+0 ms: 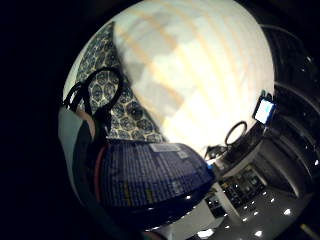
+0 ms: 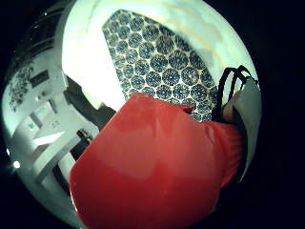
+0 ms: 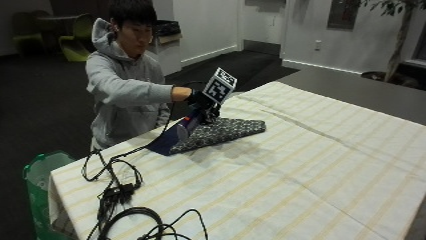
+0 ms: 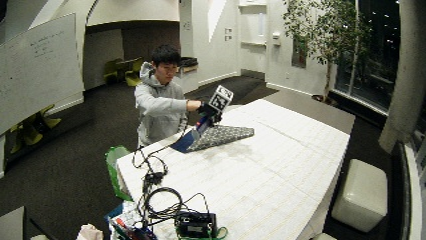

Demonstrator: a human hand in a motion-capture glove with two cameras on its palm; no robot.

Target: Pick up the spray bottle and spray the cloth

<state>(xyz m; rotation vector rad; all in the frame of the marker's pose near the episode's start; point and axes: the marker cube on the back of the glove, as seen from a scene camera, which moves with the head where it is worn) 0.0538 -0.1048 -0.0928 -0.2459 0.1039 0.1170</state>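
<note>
Your gloved right hand (image 3: 200, 100) has its fingers curled around a red and blue spray bottle (image 3: 183, 127), held tilted above the patterned cloth (image 3: 223, 131) on the striped table (image 3: 299, 170).

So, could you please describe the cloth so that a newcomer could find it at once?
Start at the striped table and go to the edge where the person stands. The cloth lies folded there, under the gloved right hand holding the bottle. It alone has a dark blue medallion pattern.

White walls (image 4: 219, 45), dark floor (image 4: 80, 165), whiteboard (image 4: 40, 65)
</note>
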